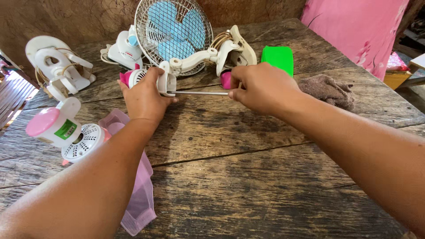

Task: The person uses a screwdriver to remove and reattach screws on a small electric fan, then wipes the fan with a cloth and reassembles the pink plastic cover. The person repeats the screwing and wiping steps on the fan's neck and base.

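- My right hand [261, 88] is closed on a screwdriver [201, 93]; its pink handle shows just at my fingers and the metal shaft runs out from my grip toward my left hand [144, 97].
- Long axis of the shaft: nearly level across the wooden table [248, 177], tip pointing leftward, away from my right grip, into the white fan bracket [167, 82].
- My left hand is closed around that bracket and the pink-and-white part beside it, thumb side toward the shaft tip. The tip meets the bracket right at my left fingers; I cannot tell whether it sits in a screw head.
- The left hand is the nearer one to the point of contact; the right hand stands off by the shaft's whole length.
- Just beyond both grips: the small fan [172, 33] with blue blades in a wire cage, lying tilted, its arm joining the bracket I hold.
- Beyond my right hand: a green block [278, 58]; outboard of it, a brown rag [327, 88].
- Outboard of my left forearm: a white-and-pink fan motor housing [59, 128], and a translucent pink panel [137, 199] beneath the arm.
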